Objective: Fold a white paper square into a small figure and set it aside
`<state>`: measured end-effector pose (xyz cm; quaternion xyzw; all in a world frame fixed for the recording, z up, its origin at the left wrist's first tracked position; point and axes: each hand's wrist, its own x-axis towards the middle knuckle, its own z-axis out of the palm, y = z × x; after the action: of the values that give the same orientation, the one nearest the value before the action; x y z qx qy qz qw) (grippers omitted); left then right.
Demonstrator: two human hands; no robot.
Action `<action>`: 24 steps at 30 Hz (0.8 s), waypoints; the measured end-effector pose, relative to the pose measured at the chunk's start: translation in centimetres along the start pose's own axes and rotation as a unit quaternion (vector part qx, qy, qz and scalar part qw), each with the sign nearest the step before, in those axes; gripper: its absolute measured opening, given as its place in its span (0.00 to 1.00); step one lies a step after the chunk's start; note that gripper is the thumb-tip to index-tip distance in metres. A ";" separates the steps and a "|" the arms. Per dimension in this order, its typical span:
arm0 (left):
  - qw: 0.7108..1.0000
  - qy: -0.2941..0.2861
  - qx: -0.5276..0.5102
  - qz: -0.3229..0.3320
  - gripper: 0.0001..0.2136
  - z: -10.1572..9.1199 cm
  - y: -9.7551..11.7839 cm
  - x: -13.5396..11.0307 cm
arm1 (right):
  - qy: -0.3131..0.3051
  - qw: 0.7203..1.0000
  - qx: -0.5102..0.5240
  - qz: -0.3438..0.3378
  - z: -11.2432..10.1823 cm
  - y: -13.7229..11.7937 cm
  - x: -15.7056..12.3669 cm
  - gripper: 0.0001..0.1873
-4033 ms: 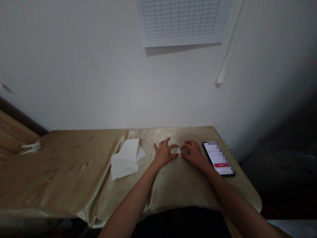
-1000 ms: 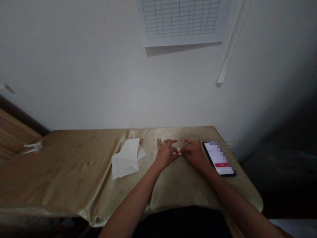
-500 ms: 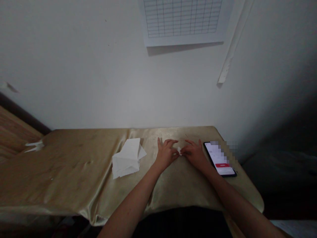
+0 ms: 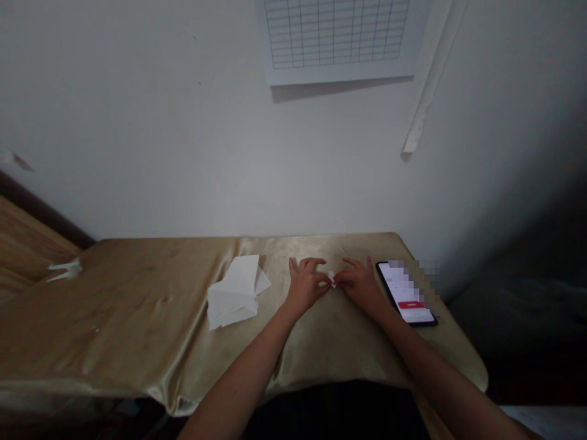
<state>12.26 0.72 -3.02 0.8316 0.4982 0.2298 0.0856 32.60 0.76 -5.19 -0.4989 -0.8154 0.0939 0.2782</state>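
Note:
My left hand (image 4: 305, 284) and my right hand (image 4: 360, 283) meet fingertip to fingertip on a table covered in shiny gold cloth (image 4: 137, 311). Between them they pinch a small white folded piece of paper (image 4: 331, 278), of which only a sliver shows. Both hands have curled fingers pressing on it. A loose stack of white paper sheets (image 4: 236, 293) lies just left of my left hand.
A phone (image 4: 406, 293) with a lit screen lies right of my right hand, near the table's right end. A gridded chart (image 4: 337, 36) hangs on the white wall behind. A wooden surface (image 4: 22, 244) with white scraps (image 4: 64, 269) sits at far left.
Four seconds ago the hands were slightly apart with a small triangle of paper showing; now the fingertips are closer together and cover most of it. Little has moved in the last second.

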 end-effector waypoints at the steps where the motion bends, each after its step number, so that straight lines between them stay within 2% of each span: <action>1: 1.000 0.000 0.000 -0.001 0.04 0.0 0.0 0.0 | 0.002 1.000 0.004 0.004 0.0 0.0 0.0 0.13; 7: 1.000 -0.006 0.008 -0.007 0.03 0.0 -0.1 0.2 | 0.001 1.000 0.009 0.006 0.1 0.2 0.0 0.13; 18: 0.998 -0.021 0.052 -0.017 0.06 -0.6 0.5 0.4 | -0.021 0.999 -0.044 -0.024 -0.7 -0.7 0.1 0.14; 24: 0.998 -0.033 0.052 -0.034 0.04 -0.4 0.0 0.6 | -0.050 0.998 -0.041 0.020 -0.8 -0.7 -0.3 0.08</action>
<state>12.32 1.17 -2.50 0.8246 0.5345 0.1729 0.0666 32.55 0.07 -4.34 -0.5208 -0.8212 0.0911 0.2148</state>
